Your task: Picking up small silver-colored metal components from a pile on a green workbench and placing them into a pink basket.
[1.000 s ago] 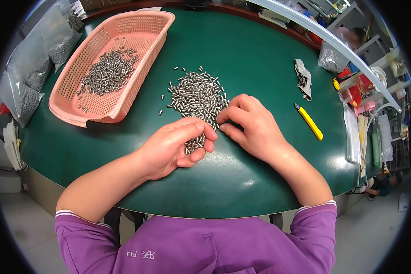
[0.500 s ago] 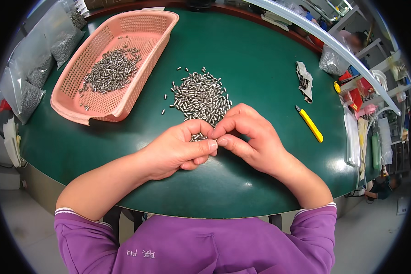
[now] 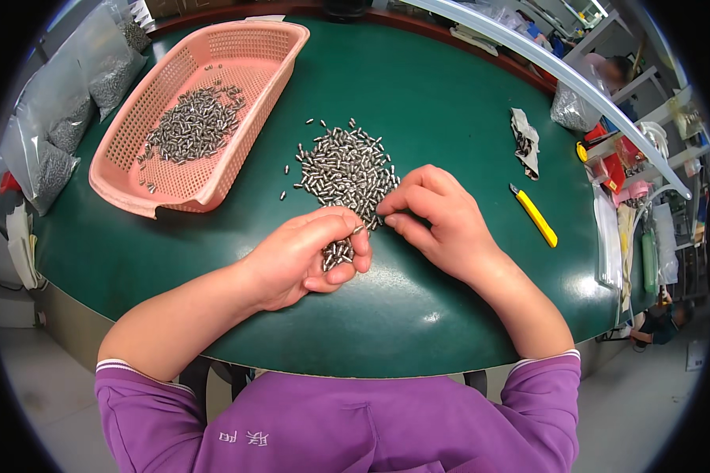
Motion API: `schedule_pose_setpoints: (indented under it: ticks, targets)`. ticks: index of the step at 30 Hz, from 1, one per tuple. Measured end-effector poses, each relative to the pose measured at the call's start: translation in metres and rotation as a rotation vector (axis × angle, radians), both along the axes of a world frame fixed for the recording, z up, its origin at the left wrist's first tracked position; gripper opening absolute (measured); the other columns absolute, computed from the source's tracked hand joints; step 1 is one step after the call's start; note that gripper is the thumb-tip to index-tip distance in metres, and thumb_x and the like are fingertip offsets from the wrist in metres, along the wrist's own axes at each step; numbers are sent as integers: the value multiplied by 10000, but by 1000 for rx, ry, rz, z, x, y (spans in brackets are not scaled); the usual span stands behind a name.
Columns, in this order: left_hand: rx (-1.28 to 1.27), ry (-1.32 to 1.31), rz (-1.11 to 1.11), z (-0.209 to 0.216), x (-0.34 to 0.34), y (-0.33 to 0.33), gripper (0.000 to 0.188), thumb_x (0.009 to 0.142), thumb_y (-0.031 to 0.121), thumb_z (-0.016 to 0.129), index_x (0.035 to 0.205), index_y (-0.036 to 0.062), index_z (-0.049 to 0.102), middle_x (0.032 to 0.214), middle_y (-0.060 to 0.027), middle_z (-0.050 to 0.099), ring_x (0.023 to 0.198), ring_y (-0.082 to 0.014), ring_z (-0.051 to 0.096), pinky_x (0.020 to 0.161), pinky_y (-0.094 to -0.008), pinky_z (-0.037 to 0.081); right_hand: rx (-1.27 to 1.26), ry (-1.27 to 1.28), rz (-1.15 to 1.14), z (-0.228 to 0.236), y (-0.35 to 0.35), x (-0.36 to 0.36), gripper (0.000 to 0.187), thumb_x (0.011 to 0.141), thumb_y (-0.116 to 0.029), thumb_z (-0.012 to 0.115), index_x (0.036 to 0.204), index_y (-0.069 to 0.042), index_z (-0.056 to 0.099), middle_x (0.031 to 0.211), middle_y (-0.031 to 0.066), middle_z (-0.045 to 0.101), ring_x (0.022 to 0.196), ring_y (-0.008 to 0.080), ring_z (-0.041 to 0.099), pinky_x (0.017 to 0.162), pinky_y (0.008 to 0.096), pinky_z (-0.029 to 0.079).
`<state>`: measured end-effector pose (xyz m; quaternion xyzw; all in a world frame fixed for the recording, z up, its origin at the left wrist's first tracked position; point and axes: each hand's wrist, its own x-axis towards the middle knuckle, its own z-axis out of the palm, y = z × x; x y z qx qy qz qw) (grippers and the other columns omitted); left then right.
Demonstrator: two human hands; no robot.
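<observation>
My left hand point(image 3: 285, 260) is half curled, palm up, just in front of the pile. It cups several small shiny metal pins point(image 3: 338, 254) with tapered ends, and one more metal pin point(image 3: 358, 229) sits at the thumb and index fingertips. At the right edge of the heap of the same metal pins point(image 3: 341, 165), my right hand point(image 3: 447, 225) has its thumb and index finger drawn close together in a pinch. Whether a pin is between those fingertips is too small to make out. A few loose pins lie left of the heap.
A pink perforated plastic basket point(image 3: 270, 110) with more metal pins stands at the back left of the green table point(image 3: 450, 315). Clear bags of small parts point(image 3: 59, 118) line the left edge. On the right lie a yellow utility knife point(image 3: 537, 218) and a crumpled grey cloth point(image 3: 525, 143).
My hands, together at the fingertips before, are now apart. The right hand has moved up to the heap's edge; the left has turned open enough to show the pins in its palm.
</observation>
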<state>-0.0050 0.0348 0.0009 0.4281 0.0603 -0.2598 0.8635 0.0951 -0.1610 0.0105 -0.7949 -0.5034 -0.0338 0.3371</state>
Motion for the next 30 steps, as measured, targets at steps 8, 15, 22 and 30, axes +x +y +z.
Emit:
schedule_pose_setpoints:
  ticks: [8, 15, 22, 30]
  targets:
    - [43, -59, 29, 1, -1, -2, 244, 956, 210, 390, 916, 10, 524, 835, -118, 544, 552, -98, 425, 396, -192, 267, -115, -85, 77, -1, -2, 4, 158, 700, -65, 703, 841, -90, 637, 832, 42, 533, 808, 228, 535, 699, 349, 450]
    - [55, -32, 25, -1, -1, -2, 223, 960, 230, 452, 958, 18, 523, 855, -88, 545, 572, -74, 424, 404, -181, 269, -174, -2, 32, 2, -2, 1, 116, 734, -87, 691, 818, -80, 611, 848, 50, 546, 828, 226, 538, 731, 338, 447]
    - [79, -42, -31, 0, -2, -4, 179, 943, 202, 516, 1013, 39, 498, 866, -55, 542, 583, -44, 415, 414, -167, 265, 84, 203, 135, 8, 1, -13, 114, 765, -130, 701, 835, -71, 633, 831, 28, 579, 824, 187, 553, 689, 299, 461]
    - [64, -73, -57, 0, -2, -3, 175, 958, 199, 490, 1018, 35, 507, 863, -46, 532, 589, -46, 413, 418, -167, 269, 109, 199, 49, 12, 2, -14, 132, 775, -63, 681, 906, -79, 672, 830, 33, 601, 800, 171, 571, 681, 281, 472]
